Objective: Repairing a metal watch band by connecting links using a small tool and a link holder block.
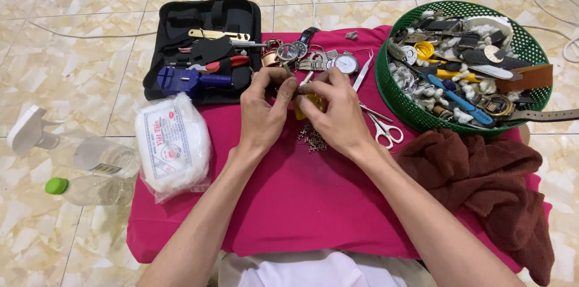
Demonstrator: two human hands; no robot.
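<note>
My left hand (263, 109) and my right hand (335, 108) meet over the pink cloth (301, 202), fingertips pinched together on a small yellow part (313, 103) that they mostly hide. Just below the hands lies a little pile of metal watch-band links (312, 138). Beyond the fingers rest several wristwatches (319, 59), one with a white round dial (346, 63). Steel tweezers (362, 71) and small scissors (382, 127) lie right of my right hand.
An open black tool case (205, 45) with a blue tool sits at the back left. A white wrapped cotton pack (172, 145) lies left. A green basket (398, 103) of watches and straps stands right, a brown towel (488, 184) before it. Clear spray bottles (90, 169) rest on the tiled floor.
</note>
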